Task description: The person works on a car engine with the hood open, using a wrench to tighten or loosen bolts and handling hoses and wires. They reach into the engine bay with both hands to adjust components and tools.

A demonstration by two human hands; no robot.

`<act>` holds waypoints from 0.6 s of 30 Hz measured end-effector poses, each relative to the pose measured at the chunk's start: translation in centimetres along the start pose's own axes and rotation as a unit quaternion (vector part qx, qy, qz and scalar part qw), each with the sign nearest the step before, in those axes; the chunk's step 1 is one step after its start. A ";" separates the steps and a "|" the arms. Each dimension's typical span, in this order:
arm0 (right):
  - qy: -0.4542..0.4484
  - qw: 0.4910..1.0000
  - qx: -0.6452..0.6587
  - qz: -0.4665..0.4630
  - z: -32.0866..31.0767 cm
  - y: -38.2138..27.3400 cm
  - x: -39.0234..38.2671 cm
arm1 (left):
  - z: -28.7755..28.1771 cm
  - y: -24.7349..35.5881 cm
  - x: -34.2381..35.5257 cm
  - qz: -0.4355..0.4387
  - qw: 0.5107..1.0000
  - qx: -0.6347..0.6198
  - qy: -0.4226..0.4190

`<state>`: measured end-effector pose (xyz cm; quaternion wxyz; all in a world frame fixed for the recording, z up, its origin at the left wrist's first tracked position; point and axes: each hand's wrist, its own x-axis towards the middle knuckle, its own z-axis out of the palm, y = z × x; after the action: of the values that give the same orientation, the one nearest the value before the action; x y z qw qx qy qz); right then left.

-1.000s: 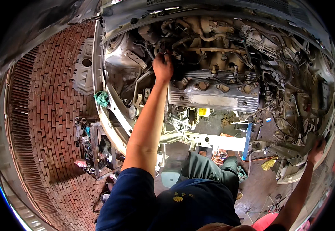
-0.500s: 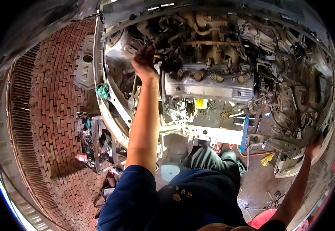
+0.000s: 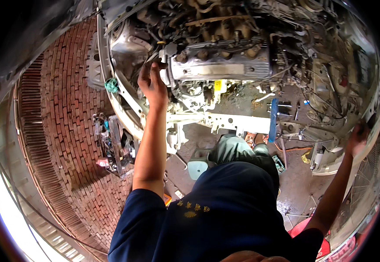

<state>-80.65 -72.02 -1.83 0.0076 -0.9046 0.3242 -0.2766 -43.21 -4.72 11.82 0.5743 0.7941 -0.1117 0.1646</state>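
Note:
My left hand (image 3: 154, 87) is raised by the left end of the engine's ribbed metal valve cover (image 3: 220, 67). Its darkened fingers reach upward, apart and slightly bent. A small dark shape shows beside the fingertips; whether they touch it I cannot make out. At the far right, my right hand (image 3: 358, 139) rests on the inner edge of the pale car fender (image 3: 370, 142), its fingers in shadow and partly blended with the dark metal. Beyond the cover run brown intake pipes (image 3: 220, 19) and dark hoses.
A pale front crossmember (image 3: 242, 123) spans the bay before me, with a blue strip (image 3: 273, 120) upright at its right. Green cloth (image 3: 111, 85) lies on the left fender rail. A cluttered metal rack (image 3: 115, 146) stands on the brick floor (image 3: 63, 113). A light-blue container (image 3: 197, 168) sits below.
My left hand has drawn back toward me from deeper beside the engine, and its fingers have straightened. The whole view has shifted, so the engine sits higher. My right hand stays on the fender.

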 end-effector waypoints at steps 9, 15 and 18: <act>0.020 0.987 0.141 0.067 -3.3 -6.0 0.5 | 14.7 1.5 0.2 0.189 0.950 0.161 -0.188; 0.019 0.981 0.147 0.127 -5.2 -8.8 0.4 | 20.4 -3.8 0.7 0.293 0.872 0.353 -0.172; 0.088 0.957 0.270 0.065 -6.6 -13.3 -1.1 | 21.3 -2.8 -0.2 0.278 0.852 0.405 -0.182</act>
<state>-76.94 -59.78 5.74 0.2407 -0.8180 0.2951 -0.4311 -39.54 -24.07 3.16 0.1013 0.9080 -0.3540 0.2001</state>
